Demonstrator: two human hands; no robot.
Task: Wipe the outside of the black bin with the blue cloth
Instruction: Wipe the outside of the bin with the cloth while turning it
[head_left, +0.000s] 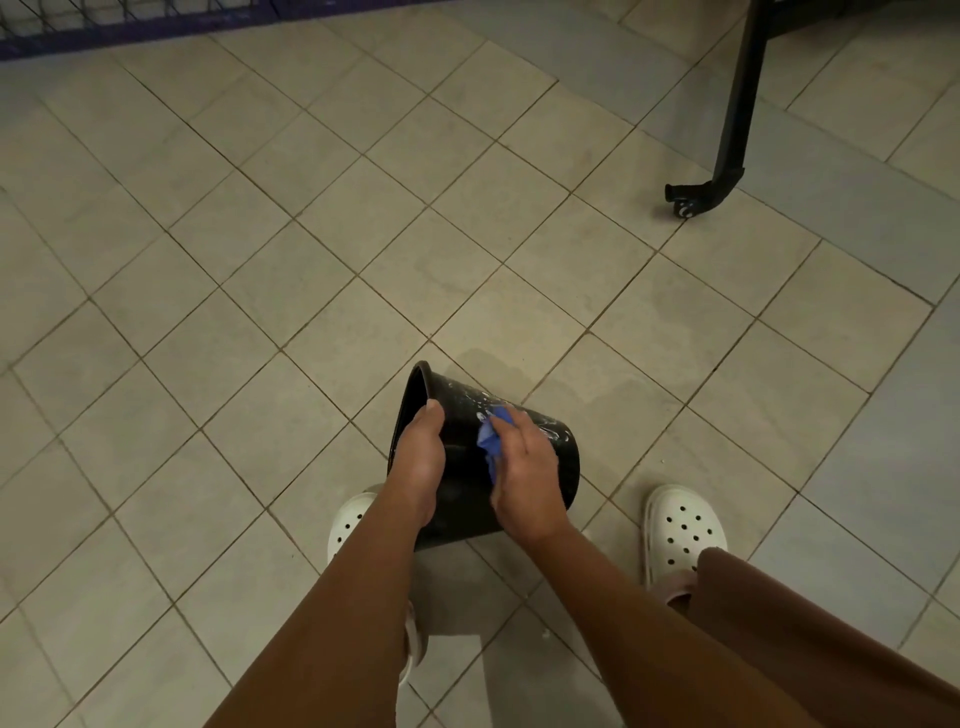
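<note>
Two bare hands work on one black bin (465, 467), which I see at 6 o'clock in the head view. It is tipped on its side, mouth toward 9 o'clock and base toward 3 o'clock, between two white clogs (680, 525). I cannot tell whether it touches the tiled floor (311, 260).

The left hand (418, 457) grips the bin at its rim: the thumb lies along the outer wall, and the fingers pass out of my sight over the edge. The right hand (527, 478) has its fingers curled round the bunched blue cloth (491, 439) and presses it against the upper outside wall, just beside the left hand. White smears (488, 402) mark the wall at 12 o'clock from the cloth.

A damp patch (493, 364) shows on the tiles just beyond the bin. A black frame leg (732, 130) with a caster stands at 1 o'clock, well apart. A wire grid (104, 26) crosses the 11 o'clock corner.
</note>
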